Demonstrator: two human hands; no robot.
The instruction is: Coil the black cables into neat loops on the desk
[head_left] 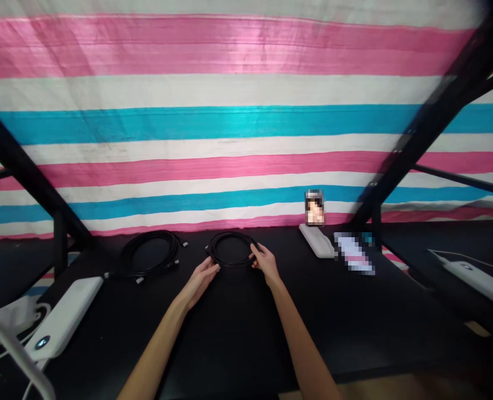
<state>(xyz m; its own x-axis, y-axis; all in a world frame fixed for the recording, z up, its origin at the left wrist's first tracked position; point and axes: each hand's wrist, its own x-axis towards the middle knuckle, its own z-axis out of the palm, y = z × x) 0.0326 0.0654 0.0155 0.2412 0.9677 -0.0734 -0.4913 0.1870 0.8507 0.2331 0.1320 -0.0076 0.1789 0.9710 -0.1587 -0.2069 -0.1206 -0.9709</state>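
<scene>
A black cable (232, 266) is wound into a round coil in front of me on the black table. My left hand (200, 280) is at the coil's lower left, thumb and fingers closing on its edge; a small connector end shows just above it. On the right side, my right hand (265, 263) pinches the loop between thumb and fingers. A second, looser coil of black cable (124, 256) lies to the left, with several light metallic connector ends around it.
A white power bank (69, 316) with a lit display lies at left, beside white cables and a white adapter (15, 316). At back right are a pale case-like object (318, 243), a blurred phone-like screen (315, 208) and a blurred packet (353, 254). Black frame bars (421, 128) slant on both sides.
</scene>
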